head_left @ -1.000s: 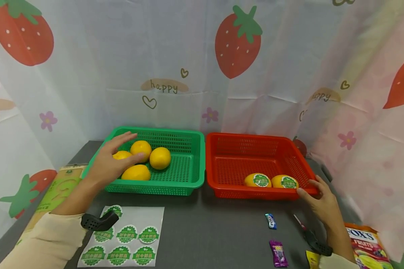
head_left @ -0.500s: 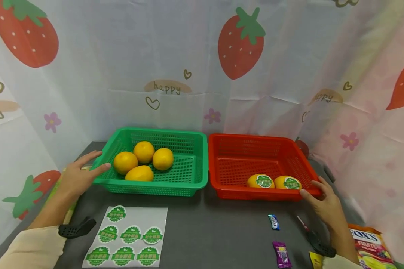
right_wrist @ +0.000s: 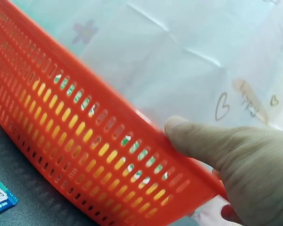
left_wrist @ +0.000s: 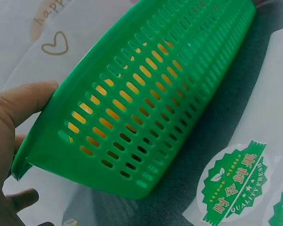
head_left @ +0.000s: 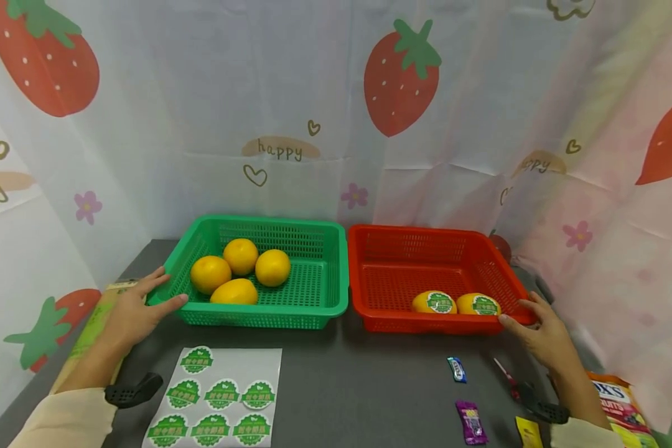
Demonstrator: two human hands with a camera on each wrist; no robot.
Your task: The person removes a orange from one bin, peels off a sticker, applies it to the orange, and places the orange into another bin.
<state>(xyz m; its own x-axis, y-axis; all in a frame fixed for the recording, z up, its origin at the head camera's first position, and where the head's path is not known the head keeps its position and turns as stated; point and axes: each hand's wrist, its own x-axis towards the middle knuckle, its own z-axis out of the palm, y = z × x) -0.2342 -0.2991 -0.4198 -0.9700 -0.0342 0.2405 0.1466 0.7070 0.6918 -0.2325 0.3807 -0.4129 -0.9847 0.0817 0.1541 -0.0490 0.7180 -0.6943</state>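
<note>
The left hand (head_left: 131, 309) holds the near-left corner of the green basket (head_left: 319, 297), thumb on the rim in the left wrist view and fingers stretched along the outer wall, only loosely bent. The right hand (head_left: 540, 336) grips the near-right corner of the red basket (head_left: 364, 274); the right wrist view shows its thumb pressed over the rim with the fingers curled beneath.

The 2 baskets stand side by side on the dark table (head_left: 364, 386), their inner walls touching or nearly so. Each is a rectangle with its long axis running left to right, open side up.

The work looks about a third done, judging by the fruit. 2 labelled oranges (head_left: 455, 303) lie in the red basket's near-right corner, both green stickers facing up toward the head camera. 4 bare oranges (head_left: 241, 272) cluster in the left half of the green basket, with no sticker visible on any.

In front of the green basket, by the left wrist, lies a sticker sheet (head_left: 215, 401) with 7 green labels left on it. Near the right hand lie a few candies (head_left: 463, 398) and a snack bag (head_left: 621, 407).
</note>
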